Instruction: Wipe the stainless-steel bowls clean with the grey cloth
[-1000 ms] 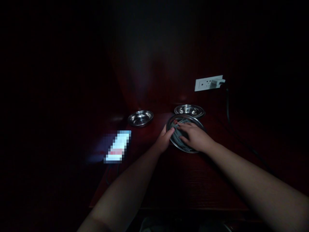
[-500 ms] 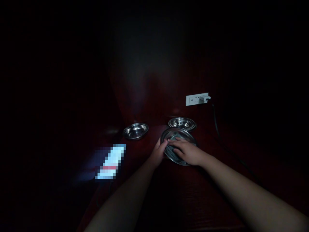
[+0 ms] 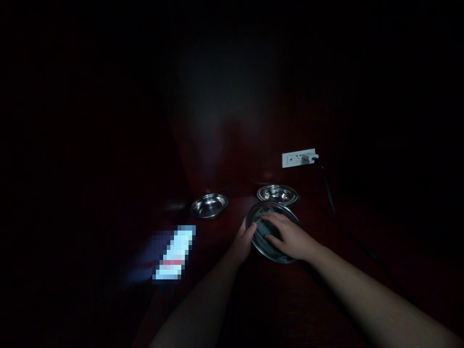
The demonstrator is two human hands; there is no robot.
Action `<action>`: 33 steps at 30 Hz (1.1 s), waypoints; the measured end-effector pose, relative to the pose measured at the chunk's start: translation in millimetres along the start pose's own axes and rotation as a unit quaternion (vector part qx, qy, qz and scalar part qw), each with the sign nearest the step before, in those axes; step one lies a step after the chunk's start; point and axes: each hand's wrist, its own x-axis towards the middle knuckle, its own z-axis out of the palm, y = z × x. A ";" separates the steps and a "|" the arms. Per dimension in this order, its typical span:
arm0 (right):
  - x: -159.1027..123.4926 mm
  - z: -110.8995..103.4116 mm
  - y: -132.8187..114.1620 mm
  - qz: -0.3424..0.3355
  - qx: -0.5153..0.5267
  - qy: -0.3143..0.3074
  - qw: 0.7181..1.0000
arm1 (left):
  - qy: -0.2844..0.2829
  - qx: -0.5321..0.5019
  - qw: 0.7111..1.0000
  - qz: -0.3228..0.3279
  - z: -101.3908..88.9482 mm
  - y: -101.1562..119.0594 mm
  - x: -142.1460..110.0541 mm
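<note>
My left hand [image 3: 242, 243] grips the left rim of a shiny steel dish [image 3: 259, 250], its thumb over the edge and the other fingers hidden below. The dish is tilted towards me. Inside it lies a grey-green, ribbed piece that looks like cloth [image 3: 262, 236], though the dim light blurs its outline. My right hand [image 3: 290, 237] rests over this piece from the right, its fingers stretched out and the thumb apart. Just behind the dish stand nested steel bowls [image 3: 278, 187].
Another steel bowl [image 3: 209, 207] sits to the left on the dark red surface. A bright, pixelated screen [image 3: 176, 253] lies nearer on the left. On the back wall is a white socket [image 3: 293, 159] with a plugged-in charger [image 3: 309, 157] and a dark cable [image 3: 329, 193] trailing right.
The whole view has shifted, so everything appears slightly lower and to the right. My right hand's fingers have moved a little over the cloth-like piece; my left hand keeps its hold on the dish.
</note>
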 end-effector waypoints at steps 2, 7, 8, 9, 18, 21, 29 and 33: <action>0.5 -0.6 1.6 0.012 -0.002 0.018 1.000 | 0.003 0.001 1.000 0.004 0.7 0.5 -1.7; 1.8 2.8 7.2 0.058 -0.036 0.015 0.998 | 0.016 -0.010 1.000 -0.004 0.6 0.2 -3.4; 2.0 3.8 7.2 0.060 -0.043 0.009 0.997 | 0.018 -0.011 1.000 -0.004 0.4 0.0 -3.2; 2.2 4.7 6.8 0.060 -0.049 0.003 0.997 | 0.022 -0.011 1.000 -0.004 0.2 -0.2 -2.8; 3.4 6.4 3.6 0.070 -0.105 -0.035 0.991 | 0.053 -0.005 0.998 -0.025 2.4 -1.8 4.3; 3.4 5.8 4.8 0.073 -0.110 -0.036 0.991 | 0.052 -0.009 0.998 -0.031 3.7 -1.0 5.6; 2.5 7.5 5.9 0.087 -0.117 -0.056 0.988 | 0.057 -0.009 0.998 -0.040 4.7 -0.5 6.0; 2.6 7.0 5.0 0.093 -0.129 -0.067 0.985 | 0.069 -0.003 0.996 -0.050 3.7 -3.5 7.3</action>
